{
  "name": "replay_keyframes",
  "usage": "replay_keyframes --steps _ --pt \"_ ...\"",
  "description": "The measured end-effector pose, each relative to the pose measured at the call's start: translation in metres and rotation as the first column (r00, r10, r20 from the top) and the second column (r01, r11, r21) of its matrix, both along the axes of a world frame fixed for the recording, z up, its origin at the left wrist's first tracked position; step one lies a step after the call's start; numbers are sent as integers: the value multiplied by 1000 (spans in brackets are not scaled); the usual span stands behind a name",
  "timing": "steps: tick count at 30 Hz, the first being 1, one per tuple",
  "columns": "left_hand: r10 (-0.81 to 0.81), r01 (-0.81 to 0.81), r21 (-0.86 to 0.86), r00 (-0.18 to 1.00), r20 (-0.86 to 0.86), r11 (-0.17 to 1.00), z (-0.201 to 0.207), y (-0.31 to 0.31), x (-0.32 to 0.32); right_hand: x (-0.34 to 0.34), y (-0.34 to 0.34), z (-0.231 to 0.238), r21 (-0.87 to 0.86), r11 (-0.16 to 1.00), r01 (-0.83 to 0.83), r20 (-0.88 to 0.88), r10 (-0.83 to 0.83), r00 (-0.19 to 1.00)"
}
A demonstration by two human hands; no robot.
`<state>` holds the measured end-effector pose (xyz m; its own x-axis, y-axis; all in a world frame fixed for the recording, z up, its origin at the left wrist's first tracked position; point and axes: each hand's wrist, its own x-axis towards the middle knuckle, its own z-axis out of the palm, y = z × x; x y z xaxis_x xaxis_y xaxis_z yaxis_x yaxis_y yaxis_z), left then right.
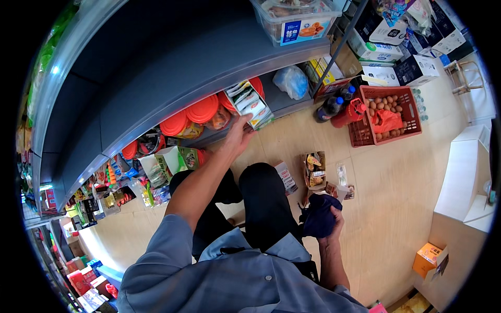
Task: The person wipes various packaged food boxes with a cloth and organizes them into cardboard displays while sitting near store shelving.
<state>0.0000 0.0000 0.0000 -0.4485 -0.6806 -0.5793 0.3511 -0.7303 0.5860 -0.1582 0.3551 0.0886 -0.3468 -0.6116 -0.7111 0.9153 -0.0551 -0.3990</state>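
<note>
Reaching forward to the low shelf, my left hand point(239, 136) grips the near side of an open box of sachets point(250, 104). The box is tilted, with white and green packets standing inside. Behind and beside it are jars with red lids point(202, 108), partly hidden by the box. A bunched dark blue cloth point(319, 215) is in my right hand point(335, 225), held low beside my right knee. Its fingers are partly covered by the cloth.
Above my left hand juts the grey shelf edge point(219, 78). An open carton of small packs point(314, 169) and a white box point(285, 177) stand on the floor. Farther right are dark bottles point(329, 109), a red jug point(348, 115) and a red crate of eggs point(415, 117).
</note>
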Motion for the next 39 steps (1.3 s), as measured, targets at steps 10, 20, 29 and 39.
replay_keyframes --steps 10,20,29,39 --pt "-173 178 96 983 -61 979 49 64 75 10 -8 18 -95 994 -52 -28 49 998" --pt "-141 153 -146 986 90 977 147 151 169 44 -57 63 -125 935 -332 -318 280 906" --pt "-80 113 -109 960 269 988 171 284 203 110 -107 89 -147 663 -734 -417 631 654" --pt "-378 640 -63 526 762 766 214 293 222 126 -86 80 26 417 -909 -534 774 340"
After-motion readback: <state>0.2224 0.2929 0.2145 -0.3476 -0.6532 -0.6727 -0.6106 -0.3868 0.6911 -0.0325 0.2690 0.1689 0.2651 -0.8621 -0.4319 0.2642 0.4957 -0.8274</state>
